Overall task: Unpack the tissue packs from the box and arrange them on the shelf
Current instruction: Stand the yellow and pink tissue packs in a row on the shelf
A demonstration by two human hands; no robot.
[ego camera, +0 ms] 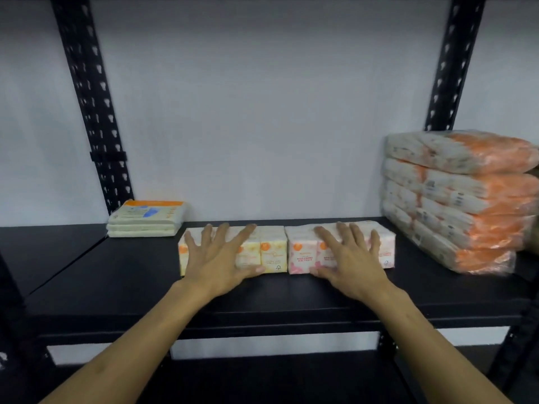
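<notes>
Here, left hand [218, 259] and right hand [348, 259], fingers spread flat, resting on yellow tissue packs [272, 252] and pink tissue packs [302, 255], side by side mid-shelf [116, 275]. Pink label partly legible: "MINI TISSUE". Flat packs [145, 218] back-left, orange bundles [455, 199] at right edge.

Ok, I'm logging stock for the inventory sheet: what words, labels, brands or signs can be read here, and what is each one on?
"MINI TISSUE" on the pink tissue pack; the red line above it is too blurred to read.
A small triangular symbol, without legible text, on the yellow tissue pack; its printing is too faint to read.
Printing on the flat cream packs: blurred, unreadable.
Dark printing on the orange-and-white bundles: blurred, unreadable.
</notes>
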